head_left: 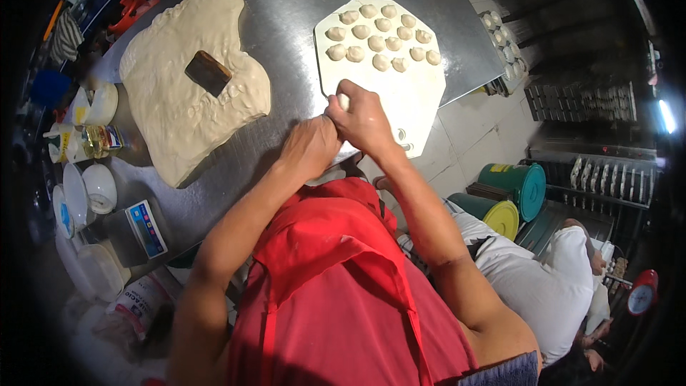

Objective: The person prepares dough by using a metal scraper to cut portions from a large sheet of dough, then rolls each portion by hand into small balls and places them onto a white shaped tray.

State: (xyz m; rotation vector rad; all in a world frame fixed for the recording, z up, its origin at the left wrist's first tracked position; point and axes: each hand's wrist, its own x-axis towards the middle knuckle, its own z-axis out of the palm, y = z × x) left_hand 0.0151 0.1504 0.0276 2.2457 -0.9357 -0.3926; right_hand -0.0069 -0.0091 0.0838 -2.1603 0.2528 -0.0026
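closest in, on the near side of the white board [418,118], a red apron [329,300] covers the person's front. just beyond it, both hands meet over the board's near left edge. the right hand [362,120] has its grip clamped on a small piece of pale dough [344,101], which bulges out between the curled fingers and the thumb. the left hand [311,146] presses against it with its fingers folded under; whether its grip also has dough in it i cannot tell.

the board lies on a metal counter [286,0], its near right corner jutting past the counter's edge. to the left of the board and nearer, a digital scale [146,229] stands by the rim. left of the board, a large, soft slab of dough [164,93] spreads out, with a dark, flat block [209,73] on top. left beyond the slab is a bottle [101,141] of yellow liquid.

on the far half of the board, small dough balls [383,25] sit in loose rows, mostly apart. well right of the board, down on the tiled floor [464,136], stands a green bucket [518,189].
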